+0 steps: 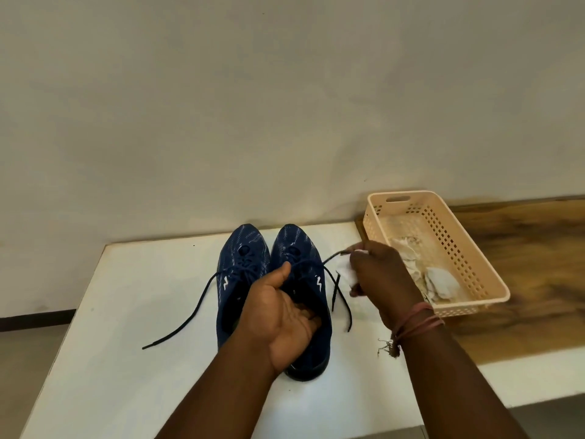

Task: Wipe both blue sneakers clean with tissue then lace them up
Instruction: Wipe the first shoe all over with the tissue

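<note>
Two blue sneakers stand side by side on the white table [110, 359], toes pointing away from me. My left hand [281, 315] grips the right sneaker [296, 248] at its opening, fingers inside and thumb on the tongue. The left sneaker [239, 258] stands free beside it, one dark lace trailing left across the table. My right hand [380, 274] holds a crumpled white tissue [346, 272] and pinches a dark lace [332, 258] of the right sneaker, pulled out to the right.
A peach plastic basket [468, 248] with several crumpled used tissues sits at the right, partly on a wooden surface [531, 264]. A plain wall rises just behind the table. The table's left edge drops to the floor.
</note>
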